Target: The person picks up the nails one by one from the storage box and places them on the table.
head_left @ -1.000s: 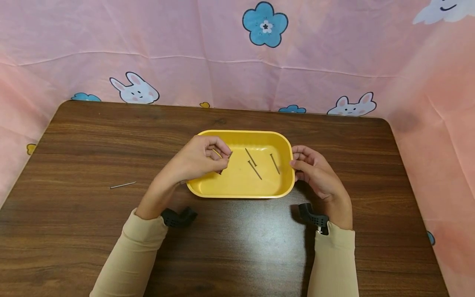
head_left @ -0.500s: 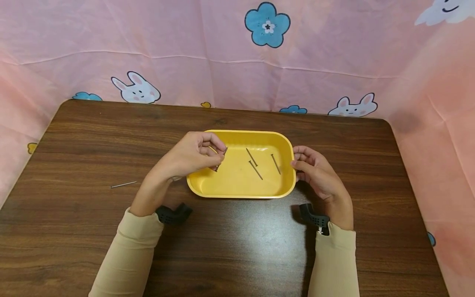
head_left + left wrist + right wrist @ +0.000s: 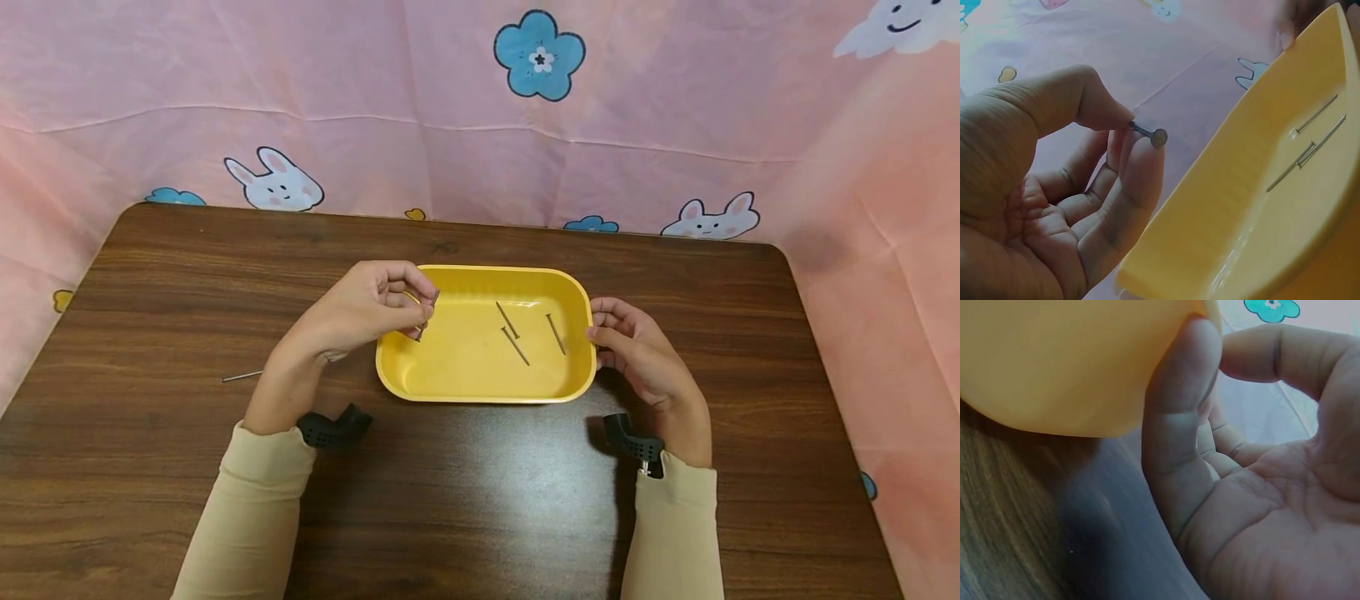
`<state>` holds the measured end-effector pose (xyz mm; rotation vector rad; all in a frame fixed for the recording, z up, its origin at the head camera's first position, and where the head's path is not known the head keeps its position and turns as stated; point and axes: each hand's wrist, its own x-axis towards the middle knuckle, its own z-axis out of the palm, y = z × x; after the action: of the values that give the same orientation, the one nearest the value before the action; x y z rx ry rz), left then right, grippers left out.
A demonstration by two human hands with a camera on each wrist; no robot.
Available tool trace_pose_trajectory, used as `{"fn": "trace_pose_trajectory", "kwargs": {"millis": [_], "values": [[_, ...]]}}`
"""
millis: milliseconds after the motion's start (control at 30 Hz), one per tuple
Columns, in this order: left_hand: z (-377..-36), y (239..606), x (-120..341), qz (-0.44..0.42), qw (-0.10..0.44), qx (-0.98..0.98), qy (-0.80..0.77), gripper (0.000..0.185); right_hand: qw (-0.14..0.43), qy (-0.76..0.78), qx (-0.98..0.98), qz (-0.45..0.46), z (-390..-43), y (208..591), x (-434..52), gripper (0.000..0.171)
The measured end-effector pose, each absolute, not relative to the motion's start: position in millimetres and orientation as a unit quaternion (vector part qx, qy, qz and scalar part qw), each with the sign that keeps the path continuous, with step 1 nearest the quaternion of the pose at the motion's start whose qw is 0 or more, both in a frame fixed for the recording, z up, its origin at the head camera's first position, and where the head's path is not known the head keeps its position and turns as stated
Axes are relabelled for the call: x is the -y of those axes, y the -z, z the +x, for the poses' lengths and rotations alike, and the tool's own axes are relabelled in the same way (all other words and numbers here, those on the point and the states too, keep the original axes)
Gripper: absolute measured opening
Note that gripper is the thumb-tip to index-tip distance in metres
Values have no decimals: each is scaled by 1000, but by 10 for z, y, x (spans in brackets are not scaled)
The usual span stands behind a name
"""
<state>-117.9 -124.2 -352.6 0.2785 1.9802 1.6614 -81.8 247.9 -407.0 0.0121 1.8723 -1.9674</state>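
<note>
My left hand [image 3: 367,308] pinches a nail [image 3: 1147,132] between thumb and forefinger, above the left end of a yellow tray [image 3: 480,385]. In the left wrist view the nail's round head points toward the camera. At the tray's right end my right hand [image 3: 641,346] grips the rim between thumb and forefinger, seen close up in the right wrist view. Several thin nails are in sight: one nail [image 3: 556,334] lies at the right inside the tray, with two others beside it. The tray sits flat on the table.
A loose nail [image 3: 242,377] lies on the brown wooden table [image 3: 465,517], left of the tray and partly hidden by my left wrist. Behind the table hangs a pink cloth [image 3: 360,75] with printed rabbits and flowers. Each wrist bears a black camera mount [image 3: 333,427].
My left hand has moved left and slightly up, carrying the nail from over the tray toward its left rim. The right hand and the nails in the tray stay put.
</note>
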Motion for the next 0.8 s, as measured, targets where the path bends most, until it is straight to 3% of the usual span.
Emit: {"fn": "trace_pose_trajectory", "kwargs": {"millis": [800], "values": [[-1217, 3544, 1454, 78, 256, -761, -591, 27, 209, 698, -685, -10, -802, 4057, -2482, 29]]}}
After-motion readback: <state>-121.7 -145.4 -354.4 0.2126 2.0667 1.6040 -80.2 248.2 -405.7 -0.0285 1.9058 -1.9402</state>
